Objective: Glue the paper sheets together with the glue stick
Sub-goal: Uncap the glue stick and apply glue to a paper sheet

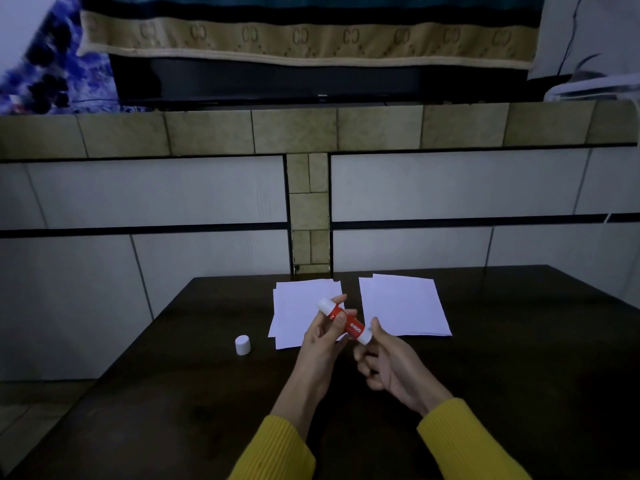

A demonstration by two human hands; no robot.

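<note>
Glue stick (pixel 344 323) first: I have it raised above the dark table (pixel 519 358), slanting from upper left to lower right in front of me, and both my hands are on it. My left hand (pixel 323 336) wraps the red barrel, thumb and fingers curled around its upper half, because that hand steadies the tube. My right hand (pixel 384 362) pinches the white knob at the lower end between thumb and curled fingers, which I judge to be the grip for twisting the glue up out of the barrel. The cap (pixel 242 345) stands upright on the table, well to the left of my hands and just off the corner of the left paper stack (pixel 294 317), so the stick is already open and the cap is parked where I will not knock it. As for what the tube holds, its far end shows white, but I cannot tell whether glue is already standing out of it. The left stack lies partly behind my left hand, its sheets slightly fanned; the right paper stack (pixel 403 306) sits beside it with a strip of bare table between, both squared towards me so either is in easy reach. No glue shows on any sheet, so I judge the spreading has not begun and the joining is all to come.
</note>
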